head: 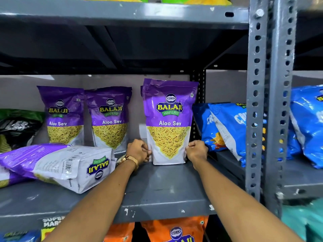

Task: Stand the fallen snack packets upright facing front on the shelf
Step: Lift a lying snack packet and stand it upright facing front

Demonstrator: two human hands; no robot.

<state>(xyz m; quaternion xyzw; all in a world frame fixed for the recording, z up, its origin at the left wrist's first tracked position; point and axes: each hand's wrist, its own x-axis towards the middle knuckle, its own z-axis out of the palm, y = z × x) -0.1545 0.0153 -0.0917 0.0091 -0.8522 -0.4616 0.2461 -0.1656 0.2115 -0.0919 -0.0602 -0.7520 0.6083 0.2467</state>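
Observation:
A purple Aloo Sev packet stands upright, front label facing me, on the grey shelf. My left hand grips its lower left edge and my right hand grips its lower right edge. Two more purple Aloo Sev packets stand upright further back to the left. Another purple packet lies flat on its side at the front left of the shelf, back side up, logo upside down.
Blue chip bags lean at the right against the perforated grey upright post. A green and black bag sits at far left. Orange packets fill the shelf below. The upper shelf hangs overhead.

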